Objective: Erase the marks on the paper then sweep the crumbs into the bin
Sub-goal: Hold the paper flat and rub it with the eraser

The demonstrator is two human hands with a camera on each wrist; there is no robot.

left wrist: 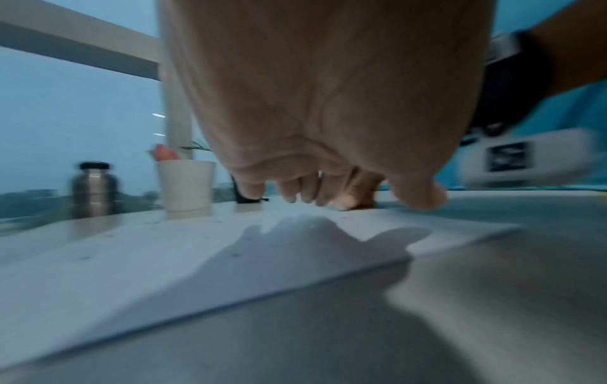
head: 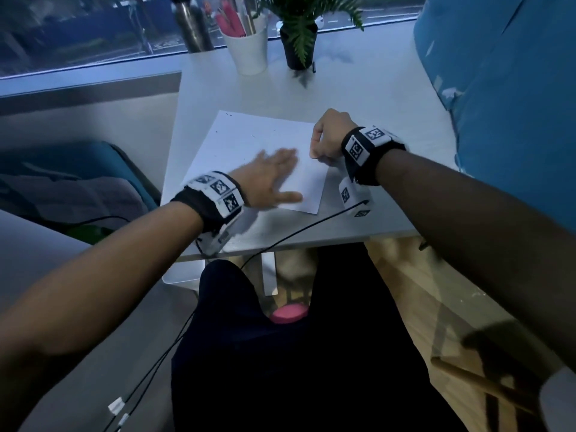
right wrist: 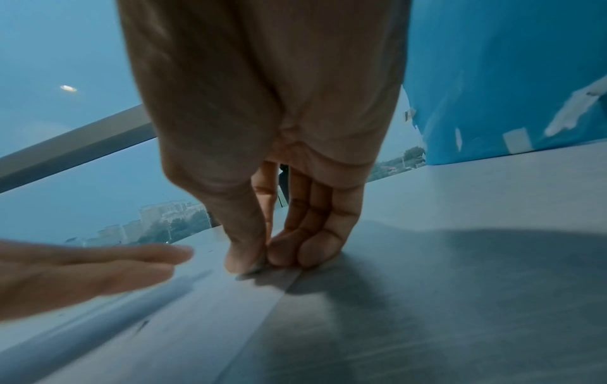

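Your left hand [head: 274, 174]: fingers spread, flat over paper [head: 249, 145]. Your right hand [right wrist: 262, 249]: pinching the paper's edge, apparently. Crumbs [head: 230, 114]: 2 dark specks, blurred.

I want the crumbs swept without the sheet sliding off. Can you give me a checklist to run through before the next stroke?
1. Right hand pinches the edge of the paper: ok.
2. Left hand flat, fingers straight, over the paper: ok.
3. Paper lies fully on the table: ok.
4. Crumbs cleared from the sheet: not ok, specks remain.
5. Marks fully erased: cannot tell, picture blurred.
6. Bin within reach: cannot tell, no bin clearly in view.
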